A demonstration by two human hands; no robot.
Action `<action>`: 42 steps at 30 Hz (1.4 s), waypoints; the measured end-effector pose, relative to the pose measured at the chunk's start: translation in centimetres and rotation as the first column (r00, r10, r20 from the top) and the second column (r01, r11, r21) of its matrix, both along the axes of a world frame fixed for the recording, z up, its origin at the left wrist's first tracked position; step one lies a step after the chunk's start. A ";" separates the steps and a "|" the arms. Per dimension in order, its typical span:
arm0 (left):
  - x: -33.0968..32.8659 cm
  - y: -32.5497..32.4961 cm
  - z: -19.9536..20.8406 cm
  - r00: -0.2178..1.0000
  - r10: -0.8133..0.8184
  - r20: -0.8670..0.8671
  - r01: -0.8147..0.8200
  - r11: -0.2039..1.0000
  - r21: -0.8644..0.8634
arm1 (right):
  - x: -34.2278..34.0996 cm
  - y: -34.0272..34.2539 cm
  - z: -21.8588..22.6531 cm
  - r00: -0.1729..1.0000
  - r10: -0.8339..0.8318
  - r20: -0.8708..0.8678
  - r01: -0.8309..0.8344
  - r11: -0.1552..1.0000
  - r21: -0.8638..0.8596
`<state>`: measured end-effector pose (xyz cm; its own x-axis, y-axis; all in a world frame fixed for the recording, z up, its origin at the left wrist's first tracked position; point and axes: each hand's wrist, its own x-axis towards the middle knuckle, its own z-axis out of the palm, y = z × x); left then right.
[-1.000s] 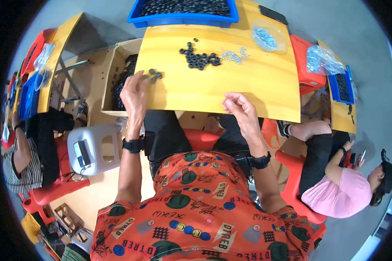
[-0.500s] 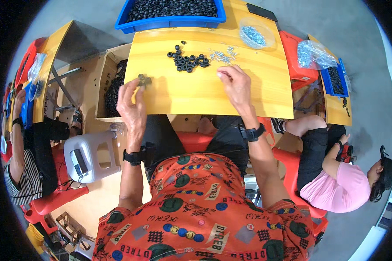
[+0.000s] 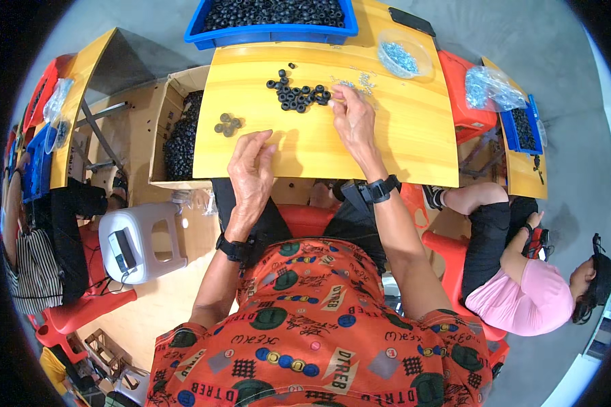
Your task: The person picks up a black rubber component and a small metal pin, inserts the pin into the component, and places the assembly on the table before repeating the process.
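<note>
A loose cluster of black rings (image 3: pixel 295 97), round with holes through the middle, lies on the yellow table. My right hand (image 3: pixel 355 122) is at the right end of it, thumb and index finger closing around one black ring (image 3: pixel 326 95). Just beyond those fingers are scattered small silvery metal pieces (image 3: pixel 365 83), partly covered by the hand. My left hand (image 3: pixel 251 166) hovers over the near table edge, thumb and fingers apart, with nothing visible in it. Farther left, a small group of greyish-black round pieces (image 3: pixel 227 125) sits apart from the cluster.
At the far side stands a blue bin (image 3: pixel 271 34) heaped with black rings. A clear tub (image 3: pixel 404 57) of silvery pieces and a dark phone-like slab (image 3: pixel 412 21) are at far right. Left of the yellow table (image 3: pixel 305 152) is a cardboard box (image 3: pixel 157 146). People sit on both sides.
My left hand has moved right and nearer, away from the small greyish-black group. My right hand has shifted left and away from me, from beside the metal pieces to the black rings.
</note>
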<state>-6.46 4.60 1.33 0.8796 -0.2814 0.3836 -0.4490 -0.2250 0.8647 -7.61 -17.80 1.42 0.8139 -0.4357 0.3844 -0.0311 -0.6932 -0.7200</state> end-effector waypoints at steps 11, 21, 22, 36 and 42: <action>-0.2 -0.1 -0.2 1.000 -0.018 -0.017 0.018 1.000 -0.003 | 1.8 -0.4 0.7 1.000 -0.001 -0.012 -0.002 0.969 -0.246; -0.1 -0.3 0.0 0.997 -0.014 -0.074 0.012 0.999 -0.032 | -0.1 1.1 2.5 0.989 0.074 0.129 -0.059 0.991 -0.118; -0.2 -0.5 0.4 0.997 -0.011 -0.076 0.009 0.999 -0.031 | -1.2 1.8 3.2 0.970 0.154 0.190 -0.123 0.979 -0.165; -1.2 -2.4 0.0 0.617 -0.447 -0.648 0.125 0.868 -0.481 | -7.6 6.3 3.2 0.947 0.313 0.079 -0.299 0.943 -0.147; -0.6 -1.8 -0.2 0.608 -0.467 -0.642 0.120 0.853 -0.507 | -7.5 6.5 3.5 0.935 0.338 0.106 -0.350 0.929 0.123</action>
<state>-7.05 2.78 1.14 0.8021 -0.5621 -0.2015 0.3786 0.2177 0.8996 -15.14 -11.28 4.95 0.8915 -0.1876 0.4123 0.2548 -0.5448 -0.7989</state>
